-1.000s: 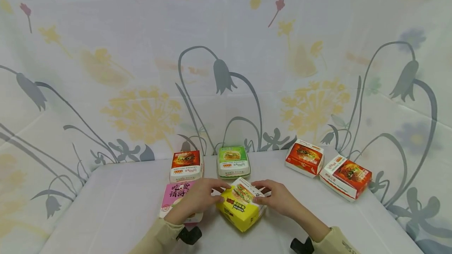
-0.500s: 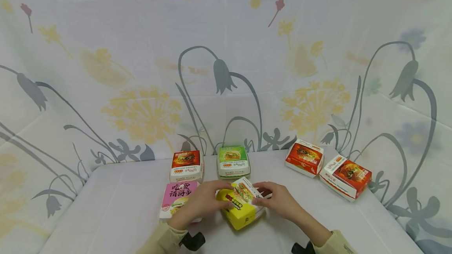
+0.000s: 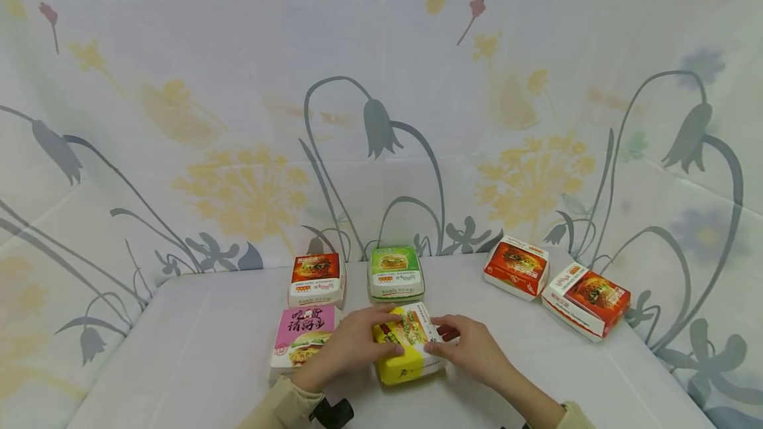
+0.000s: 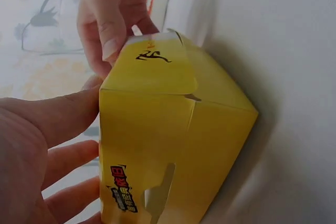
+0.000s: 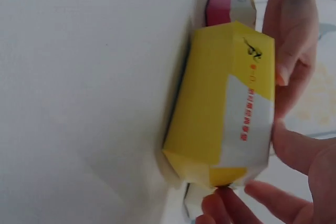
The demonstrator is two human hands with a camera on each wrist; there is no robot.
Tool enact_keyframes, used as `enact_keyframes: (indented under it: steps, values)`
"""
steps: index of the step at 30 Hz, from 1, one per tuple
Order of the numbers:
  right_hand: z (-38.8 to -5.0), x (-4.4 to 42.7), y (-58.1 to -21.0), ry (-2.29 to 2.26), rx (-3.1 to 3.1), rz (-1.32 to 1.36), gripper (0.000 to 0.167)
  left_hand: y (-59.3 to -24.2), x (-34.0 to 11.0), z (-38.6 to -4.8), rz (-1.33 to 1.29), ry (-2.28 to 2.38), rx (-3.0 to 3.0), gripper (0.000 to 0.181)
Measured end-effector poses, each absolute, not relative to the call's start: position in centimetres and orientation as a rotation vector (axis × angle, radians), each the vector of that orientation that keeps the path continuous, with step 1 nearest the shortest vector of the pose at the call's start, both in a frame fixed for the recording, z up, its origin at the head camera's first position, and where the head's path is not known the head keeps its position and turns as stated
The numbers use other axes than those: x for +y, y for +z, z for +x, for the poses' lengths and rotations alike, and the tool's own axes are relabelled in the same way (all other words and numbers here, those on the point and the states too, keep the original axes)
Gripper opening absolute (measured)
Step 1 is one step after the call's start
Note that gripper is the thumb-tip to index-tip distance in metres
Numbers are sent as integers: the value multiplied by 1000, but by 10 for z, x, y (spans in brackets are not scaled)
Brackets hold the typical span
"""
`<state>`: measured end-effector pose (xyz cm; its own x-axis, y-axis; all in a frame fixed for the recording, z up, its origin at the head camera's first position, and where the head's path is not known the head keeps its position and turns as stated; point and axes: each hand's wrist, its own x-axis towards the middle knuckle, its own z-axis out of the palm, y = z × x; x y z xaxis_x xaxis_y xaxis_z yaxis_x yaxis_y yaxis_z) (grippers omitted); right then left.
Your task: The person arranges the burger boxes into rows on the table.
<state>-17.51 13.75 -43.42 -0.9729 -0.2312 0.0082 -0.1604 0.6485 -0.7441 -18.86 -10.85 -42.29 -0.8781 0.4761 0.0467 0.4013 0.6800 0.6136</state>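
A yellow and white burger box (image 3: 410, 366) lies on the white table between both hands. My left hand (image 3: 360, 344) grips its left side, thumb on the lid and fingers at the far edge. My right hand (image 3: 471, 351) holds the right side, thumb on the top near edge. In the left wrist view the yellow box (image 4: 152, 129) has a small cut-out in its side, with the left hand (image 4: 42, 150) against it. In the right wrist view the box (image 5: 226, 103) rests on the table, and fingers of the right hand (image 5: 299, 177) reach round its end.
Just left of the left hand lies a pink box (image 3: 305, 333). Behind stand a red box (image 3: 316, 277) and a green box (image 3: 395, 270). Two more red boxes, one (image 3: 517, 267) and another (image 3: 587, 300), sit at the right, before a flower-print cloth (image 3: 381, 184).
The yellow box has turned so that its near edge lies more level with the table's front. Both hands have moved slightly with it, the left one to the right.
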Motion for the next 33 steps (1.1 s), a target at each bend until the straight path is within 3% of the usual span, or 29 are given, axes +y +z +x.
enact_keyframes:
  steps: [9, 33]
  values:
    - [-182, 149, -426, -1280, 2741, -530, 39, -423, -114, -192, 783, 912, 2760, 54]
    - [-215, 144, -450, -1419, 2524, -714, 42, -415, -116, -209, 858, 900, 2650, 46]
